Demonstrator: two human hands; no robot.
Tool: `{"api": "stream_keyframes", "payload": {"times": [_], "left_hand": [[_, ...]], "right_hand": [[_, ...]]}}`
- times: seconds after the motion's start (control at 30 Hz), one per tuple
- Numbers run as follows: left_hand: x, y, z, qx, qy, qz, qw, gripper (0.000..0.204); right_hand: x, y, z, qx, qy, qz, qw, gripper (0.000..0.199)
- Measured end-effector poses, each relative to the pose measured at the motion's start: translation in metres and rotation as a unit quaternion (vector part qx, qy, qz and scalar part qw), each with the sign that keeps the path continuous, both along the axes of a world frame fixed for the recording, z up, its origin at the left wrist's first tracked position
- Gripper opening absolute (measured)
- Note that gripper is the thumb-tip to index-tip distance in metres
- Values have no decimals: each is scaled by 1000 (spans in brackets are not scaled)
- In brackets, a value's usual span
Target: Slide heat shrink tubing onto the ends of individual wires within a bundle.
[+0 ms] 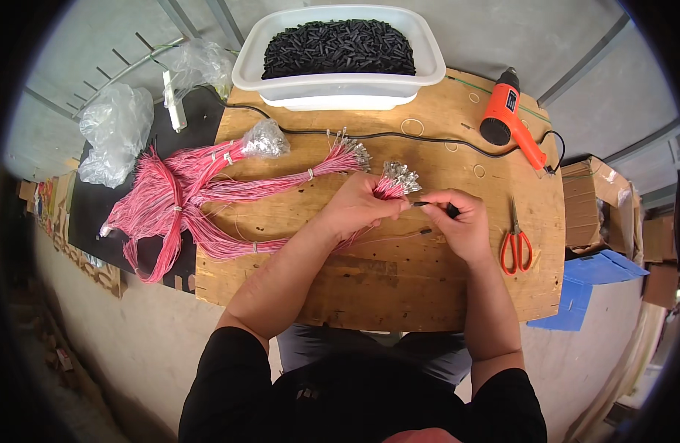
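My left hand (360, 205) is closed around a bundle of pink wires (388, 193), whose silver metal terminals (400, 178) fan out above the fingers. Just to its right, my right hand (460, 224) pinches a small black sleeve (421, 204) at the end of a wire by the left fingertips. Another black piece (452, 210) shows inside the curled right fingers. Below the hands, a single wire ending in a black sleeve (426, 231) lies over the wooden table (399, 295). Two more tied pink bundles (281, 184) stretch left, one with its terminals in a plastic bag (266, 139).
A white tub (340, 87) full of short black sleeves (340, 48) stands at the back. An orange heat gun (511, 118) lies at the far right, its black cord (369, 136) crossing the table. Red-handled scissors (516, 247) lie near my right hand. Plastic bags (117, 131) sit left.
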State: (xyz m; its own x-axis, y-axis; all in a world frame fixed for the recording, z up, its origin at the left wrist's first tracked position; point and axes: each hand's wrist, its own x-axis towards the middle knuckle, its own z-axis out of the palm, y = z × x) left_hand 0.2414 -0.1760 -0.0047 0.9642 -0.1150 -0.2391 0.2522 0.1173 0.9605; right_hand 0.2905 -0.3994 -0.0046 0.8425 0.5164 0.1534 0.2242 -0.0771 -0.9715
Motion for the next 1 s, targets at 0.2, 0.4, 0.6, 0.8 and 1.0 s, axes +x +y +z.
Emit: {"api": "stream_keyframes", "payload": {"times": [0.2, 0.4, 0.6, 0.8, 1.0], "left_hand": [[-1, 3, -1, -20, 0, -13, 1000, 22], [-1, 3, 0, -24, -9, -17, 1000, 19], [-2, 2, 2, -3, -9, -8, 1000, 18], [-2, 1, 1, 21, -18, -5, 1000, 17], [-2, 0, 1, 19, -23, 1, 1000, 15]], "right_hand": [[0, 0, 3, -4, -21, -1, 1000, 13], [2, -3, -1, -2, -17, 2, 1000, 12], [1, -2, 0, -11, -1, -3, 1000, 10], [1, -2, -1, -21, 5, -10, 1000, 8], [0, 0, 0, -13, 7, -17, 1000, 7]]}}
